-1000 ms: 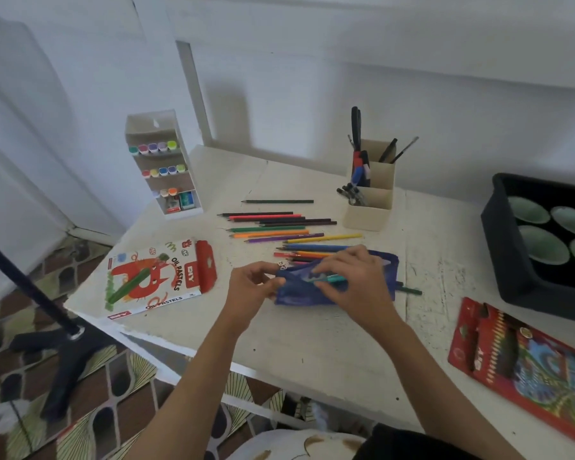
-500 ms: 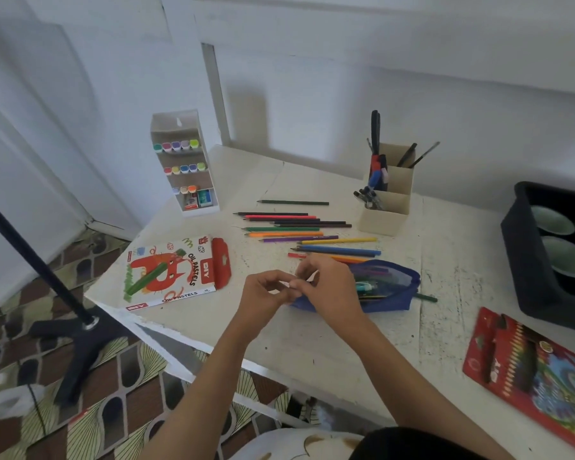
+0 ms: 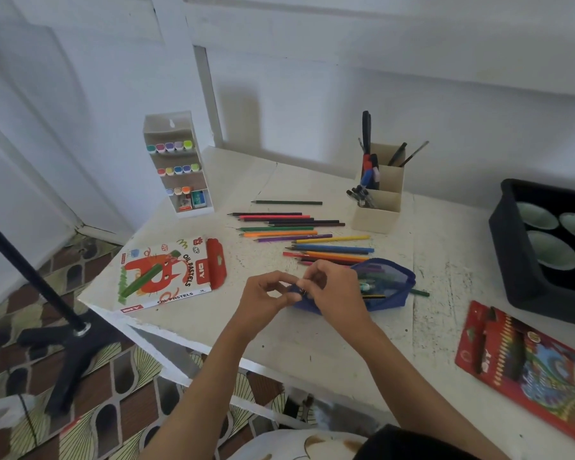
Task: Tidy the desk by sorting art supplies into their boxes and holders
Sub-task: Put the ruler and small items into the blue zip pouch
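since 1 s ago: my right hand (image 3: 336, 290) has slid off the middle of the blue pouch (image 3: 389, 287) to its left end, meeting my left hand (image 3: 266, 298). the pouch's mesh side is now uncovered, pens showing inside.

left to right:
- black stand (image 3: 30, 277) on the floor, off the worktop (image 3: 312, 336).
- white marker rack (image 3: 176, 164) upright at the back left corner, coloured caps in rows.
- oil pastels box (image 3: 166, 277) flat near the front left edge.
- left hand: thumb and fingertips pinch the pouch's left tip.
- right hand: fingers curled, pinching that same end. what sits between the fingertips is too small to tell.
- pouch lies on the worktop, with a green pencil (image 3: 420, 292) poking out past its right end.
- loose coloured pencils (image 3: 299, 234) in rows just behind the pouch.
- beige pen holder (image 3: 379, 200) behind those.
- black tray (image 3: 512, 254) at the right edge, red pencil box (image 3: 528, 363) flat in front of it.
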Tool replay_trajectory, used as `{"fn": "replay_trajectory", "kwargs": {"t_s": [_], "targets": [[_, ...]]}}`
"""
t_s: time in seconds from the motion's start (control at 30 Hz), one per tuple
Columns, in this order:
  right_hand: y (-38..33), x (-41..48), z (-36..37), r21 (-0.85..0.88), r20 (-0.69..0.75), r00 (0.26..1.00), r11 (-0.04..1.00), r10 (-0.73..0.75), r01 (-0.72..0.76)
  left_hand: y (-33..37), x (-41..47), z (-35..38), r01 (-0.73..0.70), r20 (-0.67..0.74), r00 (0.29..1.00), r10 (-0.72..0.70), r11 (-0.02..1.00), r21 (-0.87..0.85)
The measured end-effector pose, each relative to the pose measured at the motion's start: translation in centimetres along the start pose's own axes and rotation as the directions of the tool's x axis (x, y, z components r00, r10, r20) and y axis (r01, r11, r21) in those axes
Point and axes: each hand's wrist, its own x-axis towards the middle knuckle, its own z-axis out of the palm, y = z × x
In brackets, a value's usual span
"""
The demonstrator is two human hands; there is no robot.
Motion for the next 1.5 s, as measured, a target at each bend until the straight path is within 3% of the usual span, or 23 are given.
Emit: {"fn": "replay_trajectory", "kwargs": {"t_s": [0.1,0.2,0.33,0.4,0.5,0.63,0.73,0.87,0.97,1.1,1.17,1.33,1.43,1.5], "targets": [[-0.4,0.0,0.0,-0.166,0.108,0.986,0.976,-0.126,0.143,0.0,-0.1,-0.2,-0.01,0.028,1.0,0.012,0.998,-0.059],[-0.6,0.1,0.3,-0.359,0.281,0.908,0.843,-0.31,0.4,0.0,0.0,0.1,0.01,0.014,1.0,-0.009,0.997,-0.072],[-0.4,0.5,0.0,-0.371,0.367,0.877,0.815,-0.311,0.445,-0.3,-0.1,-0.2,-0.001,0.028,1.0,0.002,0.999,-0.04],[-0.5,0.3,0.0,-0.303,0.294,0.91,0.874,-0.294,0.38,-0.2,-0.1,-0.2,-0.014,0.026,1.0,0.015,0.999,-0.041],[-0.6,0.1,0.1,-0.165,0.125,0.98,0.971,-0.154,0.173,0.3,-0.2,0.0,-0.012,0.011,1.0,0.013,0.999,-0.043],[-0.5,0.0,-0.3,-0.1,0.1,0.995,0.994,-0.028,0.038,0.1,-0.4,0.1,-0.019,-0.022,1.0,0.018,0.999,-0.045],[-0.6,-0.2,-0.6,-0.127,0.144,0.989,0.992,0.032,-0.014,0.0,-0.5,0.2,-0.018,-0.032,0.999,0.017,0.999,-0.032],[0.0,0.7,-1.6,-0.211,0.089,0.989,0.973,0.117,-0.096,-0.1,-0.3,0.1,0.002,-0.091,0.996,-0.007,0.998,-0.058],[1.2,1.0,-3.9,-0.309,-0.015,0.985,0.936,0.172,-0.168,-0.3,-0.3,-0.9,0.033,-0.146,0.988,-0.048,0.995,-0.099],[4.7,0.1,-8.0,-0.434,-0.276,0.941,0.848,0.196,-0.304,-0.6,-0.6,-2.4,0.06,-0.203,0.975,-0.085,0.99,-0.128],[6.3,-0.5,-9.2,-0.332,-0.336,0.913,0.878,0.23,-0.344,-0.9,-0.6,-2.7,0.051,-0.21,0.975,-0.066,0.996,-0.077],[7.7,-1.6,-8.1,-0.044,-0.315,0.912,0.956,0.262,-0.29,-1.0,-0.5,-2.5,0.048,-0.225,0.973,-0.05,0.999,-0.016],[7.7,-2.5,-7.1,0.206,-0.124,0.921,0.917,0.37,-0.341,-0.6,-0.6,-3.3,0.054,-0.158,0.986,-0.054,0.999,-0.004],[7.8,-3.4,-5.7,0.256,-0.017,0.921,0.892,0.389,-0.372,-0.4,-0.8,-4.2,0.12,-0.058,0.991,-0.12,0.993,-0.015]]}}
